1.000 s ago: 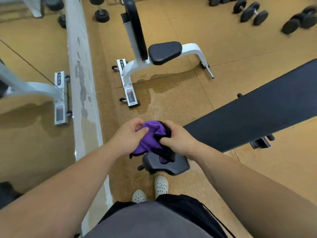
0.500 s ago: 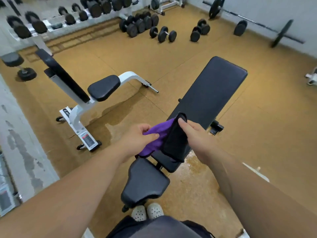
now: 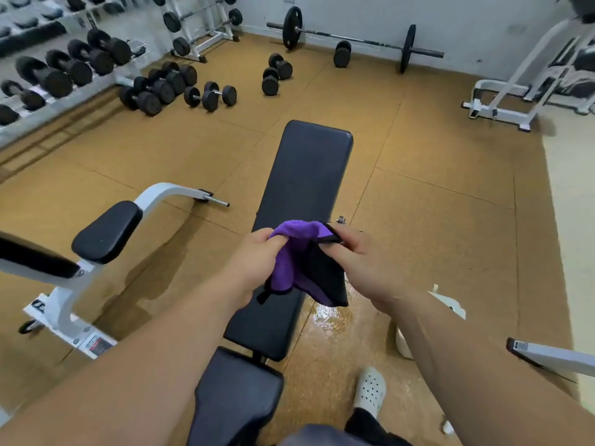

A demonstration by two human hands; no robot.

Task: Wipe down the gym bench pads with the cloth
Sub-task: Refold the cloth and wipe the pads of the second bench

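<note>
Both hands hold the cloth (image 3: 306,265) between them: the left hand (image 3: 257,262) curls its fingers into the purple folds, and the right hand (image 3: 363,268) pinches the black-edged side between thumb and fingers. The cloth hangs bunched in the air above the near part of the long back pad (image 3: 309,175) and does not appear to touch it; the seat pad (image 3: 238,394) lies below the grip, towards the person. Likely faults from here: pressed down as a wad, the cloth would meet the pad with a small face only and leave strips unwiped; the loose corner hanging below the grip could trail or slip from the pinch. A glossy, seemingly wet patch (image 3: 325,317) on the floor, just below and right of the grip and near the white shoe (image 3: 370,391), could cause a slip when stepping along the bench. Writing: a sticker (image 3: 96,344) on the neighbouring bench's white frame, far left of the grip, shows red and dark blocks too blurred to read; no brand is legible
</note>
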